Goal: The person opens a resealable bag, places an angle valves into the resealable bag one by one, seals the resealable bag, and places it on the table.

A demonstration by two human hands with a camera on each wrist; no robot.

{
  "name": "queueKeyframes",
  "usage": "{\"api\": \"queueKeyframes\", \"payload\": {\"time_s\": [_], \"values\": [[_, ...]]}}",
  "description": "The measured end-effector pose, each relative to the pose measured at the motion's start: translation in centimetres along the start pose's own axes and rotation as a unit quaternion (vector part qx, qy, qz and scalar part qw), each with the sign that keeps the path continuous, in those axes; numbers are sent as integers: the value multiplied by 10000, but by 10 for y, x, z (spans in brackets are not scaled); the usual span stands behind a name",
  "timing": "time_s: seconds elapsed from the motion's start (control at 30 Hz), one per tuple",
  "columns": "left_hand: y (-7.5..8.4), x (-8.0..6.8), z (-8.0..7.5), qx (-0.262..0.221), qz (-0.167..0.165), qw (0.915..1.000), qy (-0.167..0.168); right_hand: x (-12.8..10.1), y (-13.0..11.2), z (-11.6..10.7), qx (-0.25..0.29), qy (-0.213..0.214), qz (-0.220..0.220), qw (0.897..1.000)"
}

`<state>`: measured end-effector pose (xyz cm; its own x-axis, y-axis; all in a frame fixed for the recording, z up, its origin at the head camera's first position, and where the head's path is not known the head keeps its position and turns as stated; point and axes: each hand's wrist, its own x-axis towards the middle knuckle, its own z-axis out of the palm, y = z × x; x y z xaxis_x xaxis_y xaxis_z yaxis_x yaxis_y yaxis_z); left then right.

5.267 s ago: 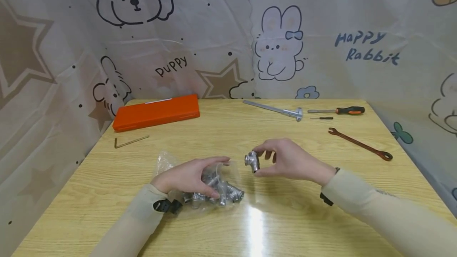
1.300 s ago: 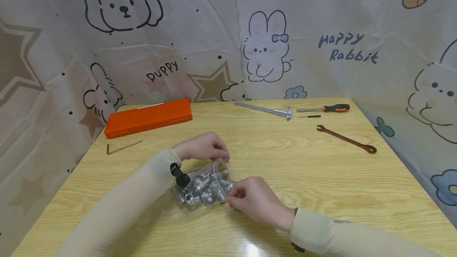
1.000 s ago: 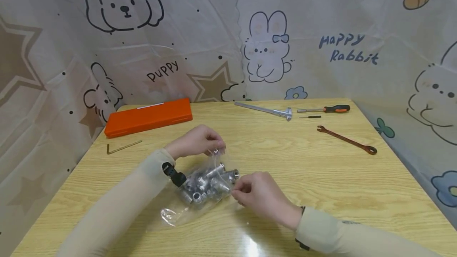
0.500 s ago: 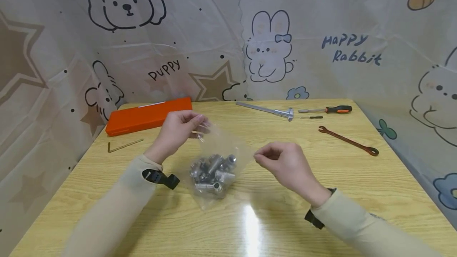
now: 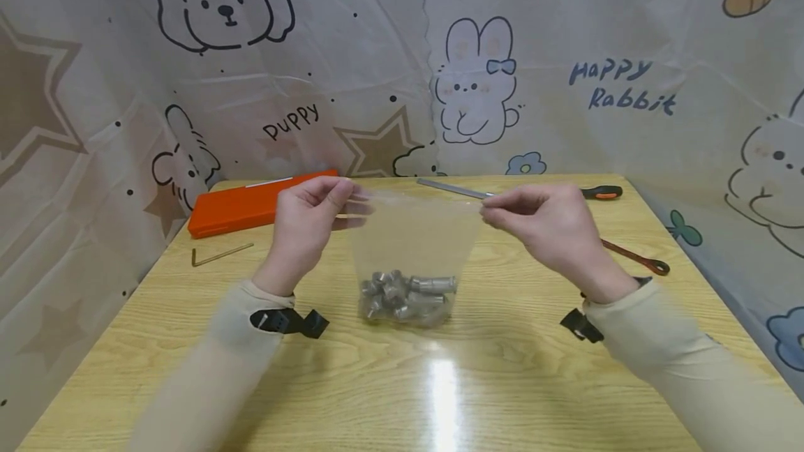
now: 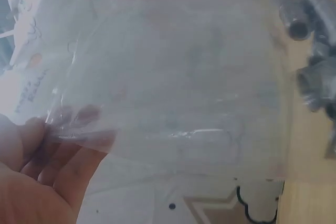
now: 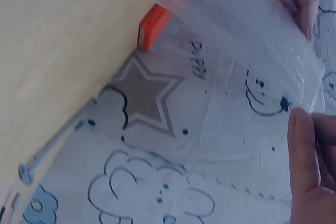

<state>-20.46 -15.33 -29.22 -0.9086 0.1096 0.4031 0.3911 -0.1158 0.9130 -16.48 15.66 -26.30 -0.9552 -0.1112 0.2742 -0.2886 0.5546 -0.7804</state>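
A clear plastic bag [image 5: 414, 243] hangs upright, stretched between both hands. Several shiny metal pipe fittings [image 5: 408, 298] lie bunched at its bottom. My left hand [image 5: 310, 222] pinches the bag's upper left corner between thumb and fingers; the left wrist view shows the film [image 6: 173, 77] spread flat from that hand [image 6: 47, 166]. The upper right corner is pinched by my right hand [image 5: 553, 229], its fingertips at the rim. In the right wrist view the film [image 7: 252, 30] runs from that hand [image 7: 310, 156] across to the left one.
An orange case [image 5: 232, 208] lies at the back left, with a hex key [image 5: 222, 254] before it. Behind the right hand are a caliper [image 5: 452, 189], a screwdriver [image 5: 603, 192] and a reddish-brown wrench [image 5: 637, 257], all partly hidden. A printed curtain [image 5: 377, 54] stands behind the wooden table [image 5: 502, 382].
Earlier the right hand held one metal fitting beside the bag. Since then both hands have taken the bag by its top corners, lifted it and pulled it wide, and the fittings have settled at the bottom.
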Motion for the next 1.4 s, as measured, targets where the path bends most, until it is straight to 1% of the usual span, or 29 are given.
{"api": "queueKeyframes", "payload": {"time_s": [0.1, 0.17, 0.23, 0.3, 0.4, 0.47, 0.53, 0.63, 0.73, 0.83, 0.9, 0.97, 1.07, 1.23, 1.27, 1.33, 1.4], "values": [[-5, -2, 13, -243, 185, 9995, 84, 6, -3, -19, -196, 5, 51, 9998], [-12, -3, 21, -308, 337, 9989, 122, 9, -1, -29, -327, -26, 42, 9995], [-21, -3, 28, -129, 531, 9983, 180, 12, 4, -35, -405, -36, -13, 9992], [-29, -3, 33, 163, 779, 9965, 252, 13, 13, -37, -354, 16, -75, 9993], [-39, -2, 40, 548, 1109, 9915, 401, 16, 29, -31, -228, 175, -199, 9994], [-42, -1, 42, 611, 1216, 9897, 448, 18, 38, -25, -7, 237, -227, 9995], [-44, 0, 43, 596, 1256, 9892, 453, 21, 46, -19, 184, 249, -186, 9993], [-46, 1, 43, 632, 1266, 9891, 404, 24, 52, -12, 347, 231, 10, 9991], [-49, 3, 41, 731, 1176, 9900, 281, 26, 54, -11, 251, 313, 101, 9991], [-51, 5, 37, 796, 1031, 9913, 164, 26, 54, -13, 103, 444, 55, 9989], [-51, 7, 35, 816, 970, 9918, 131, 26, 53, -15, 66, 478, 15, 9988], [-49, 7, 33, 840, 1000, 9913, 150, 25, 51, -16, 102, 453, 1, 9989], [-42, 7, 31, 927, 1208, 9882, 154, 23, 44, -18, 142, 430, -8, 9990], [-23, 4, 30, 1035, 1565, 9822, 93, 15, 28, -25, 25, 552, -224, 9982], [-20, 3, 30, 1036, 1571, 9821, 93, 14, 26, -26, -7, 593, -296, 9978], [-17, 0, 31, 1019, 1465, 9839, 78, 11, 24, -28, -60, 671, -406, 9969], [-19, -2, 31, 1026, 1203, 9874, 3, 8, 26, -28, -96, 643, -465, 9968]]}}
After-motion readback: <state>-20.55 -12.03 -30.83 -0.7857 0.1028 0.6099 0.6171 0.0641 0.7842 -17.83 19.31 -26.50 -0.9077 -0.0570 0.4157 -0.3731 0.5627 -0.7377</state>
